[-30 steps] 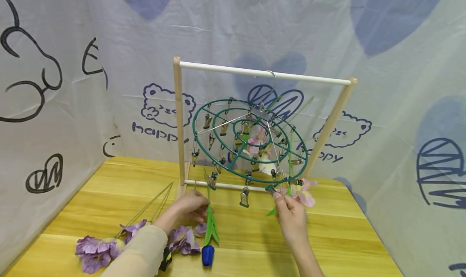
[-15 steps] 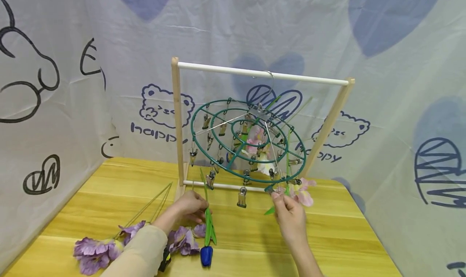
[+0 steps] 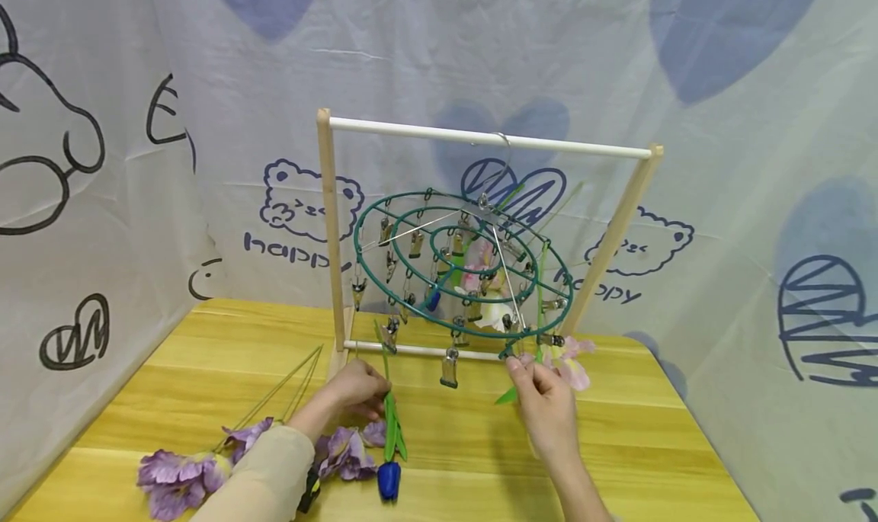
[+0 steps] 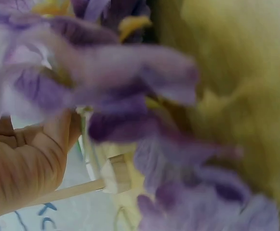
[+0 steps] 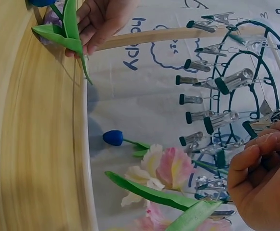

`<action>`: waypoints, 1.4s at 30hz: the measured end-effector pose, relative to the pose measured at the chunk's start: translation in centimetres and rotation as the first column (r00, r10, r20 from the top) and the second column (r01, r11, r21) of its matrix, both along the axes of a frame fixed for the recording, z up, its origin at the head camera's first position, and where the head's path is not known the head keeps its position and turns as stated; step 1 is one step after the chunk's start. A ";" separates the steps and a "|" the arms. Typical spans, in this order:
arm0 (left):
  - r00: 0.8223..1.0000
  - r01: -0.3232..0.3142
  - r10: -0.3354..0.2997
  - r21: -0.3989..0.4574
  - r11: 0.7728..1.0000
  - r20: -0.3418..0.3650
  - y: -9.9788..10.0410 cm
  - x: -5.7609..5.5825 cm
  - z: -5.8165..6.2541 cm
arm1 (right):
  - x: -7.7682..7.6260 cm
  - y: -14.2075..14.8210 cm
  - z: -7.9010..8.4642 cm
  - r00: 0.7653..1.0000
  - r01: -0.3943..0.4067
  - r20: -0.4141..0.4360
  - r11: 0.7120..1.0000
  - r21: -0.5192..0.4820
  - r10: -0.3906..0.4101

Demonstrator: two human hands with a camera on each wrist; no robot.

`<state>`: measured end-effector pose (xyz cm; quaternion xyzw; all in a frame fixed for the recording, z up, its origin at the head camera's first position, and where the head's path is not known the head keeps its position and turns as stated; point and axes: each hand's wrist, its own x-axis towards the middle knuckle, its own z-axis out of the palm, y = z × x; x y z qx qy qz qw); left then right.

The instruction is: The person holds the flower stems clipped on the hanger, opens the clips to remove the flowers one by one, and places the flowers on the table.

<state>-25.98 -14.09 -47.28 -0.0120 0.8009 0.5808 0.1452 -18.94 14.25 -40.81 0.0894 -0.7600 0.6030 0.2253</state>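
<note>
In the head view my left hand [image 3: 358, 391] pinches the green stem of a blue artificial tulip [image 3: 389, 481], whose bloom hangs down over the table. My right hand [image 3: 551, 406] pinches a metal clip [image 3: 506, 351] at the near edge of a round green clip hanger [image 3: 439, 315]. In the right wrist view the pinched clip [image 5: 262, 124] has a dark green tip; whether it is spread cannot be told. Tulip stem and clip are apart. Purple flowers [image 4: 115, 77] fill much of the left wrist view and hide part of the left hand.
The hanger hooks over the white rail of a wooden stand [image 3: 329, 225]. Several clips dangle from it. Pink and white flowers [image 5: 173, 168] and another blue tulip [image 5: 113, 138] hang there. Purple flowers [image 3: 181, 478] lie on the table [image 3: 466, 461] at left. A patterned cloth stands behind.
The head view has drifted slightly. The clip at my right fingertips has turned a little. My left hand and the tulip have hardly moved, the stem sitting closer to the fingers.
</note>
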 end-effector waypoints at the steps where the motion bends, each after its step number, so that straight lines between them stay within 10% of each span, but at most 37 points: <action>1: 1.000 -0.001 0.001 -0.025 1.000 -0.017 0.0 0.0 0.1 | 0.0 0.0 0.1 1.000 0.002 -0.010 1.000 0.003 -0.002; 8: 0.982 -0.024 -0.031 -0.294 0.955 -0.184 -0.4 0.3 1.0 | 0.2 0.0 0.3 0.999 -0.015 -0.035 0.999 0.052 0.017; 15: 0.969 -0.041 -0.054 -0.374 0.927 -0.241 -0.2 1.3 3.0 | 0.7 0.1 0.0 0.995 0.015 -0.097 0.993 0.114 -0.004; 25: 0.917 -0.052 -0.052 -0.249 0.967 -0.395 2.7 4.1 5.4 | 0.8 1.6 0.1 0.933 0.156 -0.334 0.987 0.037 -0.135; 31: 0.886 0.008 -0.093 -0.186 0.982 -0.453 5.3 4.1 5.0 | -0.2 3.4 0.3 0.922 0.270 -0.293 0.963 0.021 -0.252; 42: 0.820 0.228 -0.230 -0.070 0.971 -0.524 10.0 2.2 3.8 | -1.5 5.2 0.0 0.931 0.360 -0.185 0.883 0.300 -0.316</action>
